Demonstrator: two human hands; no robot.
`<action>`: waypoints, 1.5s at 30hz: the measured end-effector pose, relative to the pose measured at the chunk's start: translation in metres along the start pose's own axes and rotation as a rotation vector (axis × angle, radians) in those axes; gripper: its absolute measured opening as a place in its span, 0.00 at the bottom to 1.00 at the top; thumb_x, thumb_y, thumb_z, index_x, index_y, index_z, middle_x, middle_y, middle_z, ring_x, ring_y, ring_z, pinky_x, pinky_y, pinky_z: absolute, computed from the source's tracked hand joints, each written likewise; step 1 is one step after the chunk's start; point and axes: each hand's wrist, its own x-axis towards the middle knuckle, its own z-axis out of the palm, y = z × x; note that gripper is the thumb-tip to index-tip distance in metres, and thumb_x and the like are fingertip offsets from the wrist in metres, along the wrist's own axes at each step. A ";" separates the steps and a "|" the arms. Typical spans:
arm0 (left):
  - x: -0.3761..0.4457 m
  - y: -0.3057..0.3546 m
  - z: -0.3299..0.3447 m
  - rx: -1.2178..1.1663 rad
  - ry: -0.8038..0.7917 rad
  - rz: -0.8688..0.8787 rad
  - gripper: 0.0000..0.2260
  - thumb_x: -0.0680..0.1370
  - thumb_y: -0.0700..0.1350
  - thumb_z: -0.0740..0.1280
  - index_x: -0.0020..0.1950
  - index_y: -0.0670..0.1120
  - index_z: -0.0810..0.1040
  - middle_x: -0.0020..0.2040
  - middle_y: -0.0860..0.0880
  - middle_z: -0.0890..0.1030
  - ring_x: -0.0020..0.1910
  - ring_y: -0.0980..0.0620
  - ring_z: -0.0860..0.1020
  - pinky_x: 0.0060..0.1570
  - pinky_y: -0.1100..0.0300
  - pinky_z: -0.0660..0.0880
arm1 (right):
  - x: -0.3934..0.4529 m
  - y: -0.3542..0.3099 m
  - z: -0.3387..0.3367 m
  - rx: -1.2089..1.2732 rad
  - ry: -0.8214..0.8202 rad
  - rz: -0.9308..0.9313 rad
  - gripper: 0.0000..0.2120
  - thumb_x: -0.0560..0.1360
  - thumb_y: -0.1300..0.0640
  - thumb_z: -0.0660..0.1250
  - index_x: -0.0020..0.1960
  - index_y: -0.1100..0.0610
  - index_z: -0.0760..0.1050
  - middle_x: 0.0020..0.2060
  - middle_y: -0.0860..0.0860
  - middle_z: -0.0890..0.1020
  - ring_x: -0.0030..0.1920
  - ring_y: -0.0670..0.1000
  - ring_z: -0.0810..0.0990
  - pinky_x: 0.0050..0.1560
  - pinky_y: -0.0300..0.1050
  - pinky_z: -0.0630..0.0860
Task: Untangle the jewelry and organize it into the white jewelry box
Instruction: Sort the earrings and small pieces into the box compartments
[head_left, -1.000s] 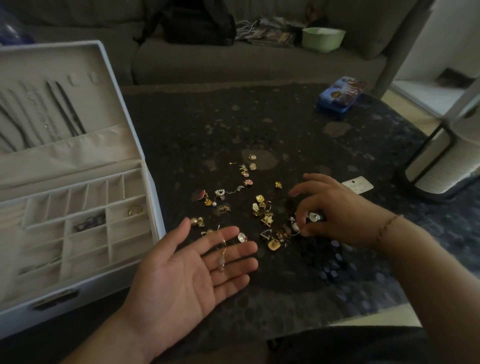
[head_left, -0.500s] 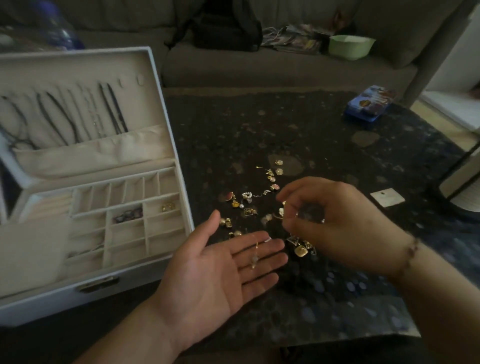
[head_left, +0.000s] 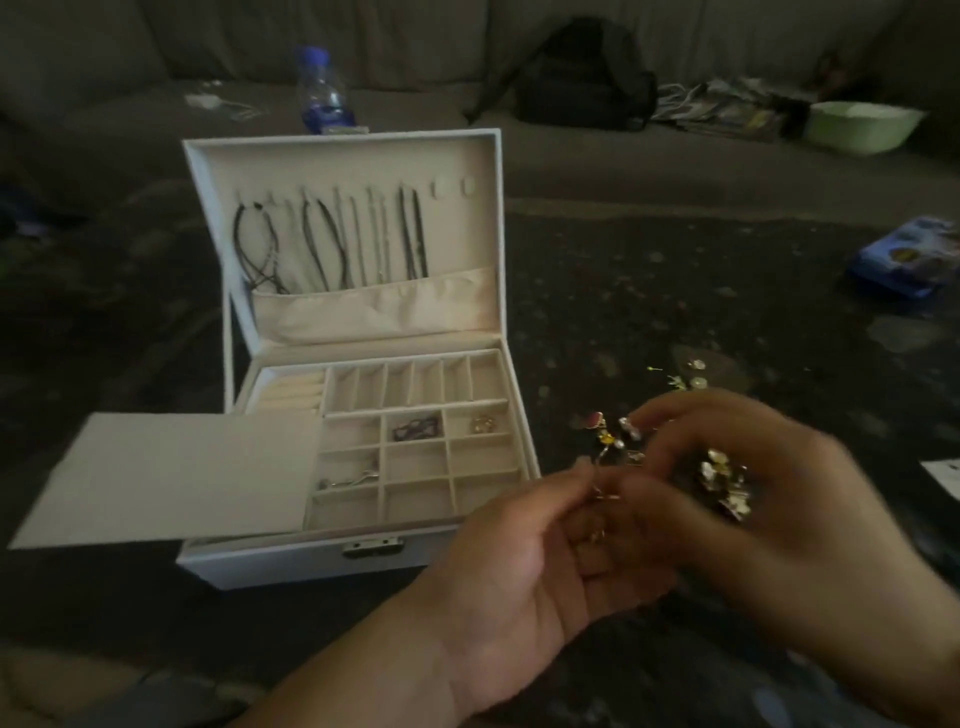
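Dark speckled tabletop (head_left: 649, 291): both hands meet, left hand (head_left: 524, 566) and right hand (head_left: 753, 499) pinching a small gold wire earring (head_left: 602, 493) between them; white compartmented jewelry box (head_left: 363, 558) lies open left of them. Freeing, then dropping into a compartment, seems next.

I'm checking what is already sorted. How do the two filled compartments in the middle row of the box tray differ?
The centre compartment holds a dark, purplish tangled piece; the right-hand compartment holds a small gold piece. The dark piece spreads wider across its cell. Both sit in the white jewelry box, side by side.
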 end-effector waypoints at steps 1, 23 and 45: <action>-0.003 0.004 -0.001 0.078 0.026 0.036 0.16 0.82 0.49 0.58 0.52 0.42 0.84 0.46 0.41 0.83 0.41 0.48 0.82 0.43 0.55 0.79 | 0.001 -0.001 -0.002 0.034 0.049 -0.019 0.07 0.67 0.39 0.70 0.39 0.41 0.78 0.51 0.34 0.79 0.57 0.34 0.76 0.51 0.32 0.69; -0.034 0.085 -0.075 1.788 0.327 0.697 0.10 0.79 0.52 0.63 0.51 0.53 0.83 0.44 0.61 0.78 0.49 0.61 0.75 0.52 0.64 0.70 | 0.010 0.019 0.013 -0.155 0.004 -0.067 0.09 0.69 0.35 0.61 0.45 0.36 0.75 0.56 0.33 0.75 0.61 0.41 0.73 0.54 0.46 0.72; -0.049 0.094 -0.087 1.676 0.608 0.568 0.13 0.76 0.40 0.72 0.51 0.59 0.81 0.45 0.62 0.79 0.49 0.68 0.76 0.42 0.77 0.71 | 0.011 0.019 0.007 -0.163 0.047 -0.120 0.09 0.69 0.38 0.61 0.46 0.39 0.76 0.54 0.40 0.78 0.59 0.44 0.75 0.56 0.35 0.66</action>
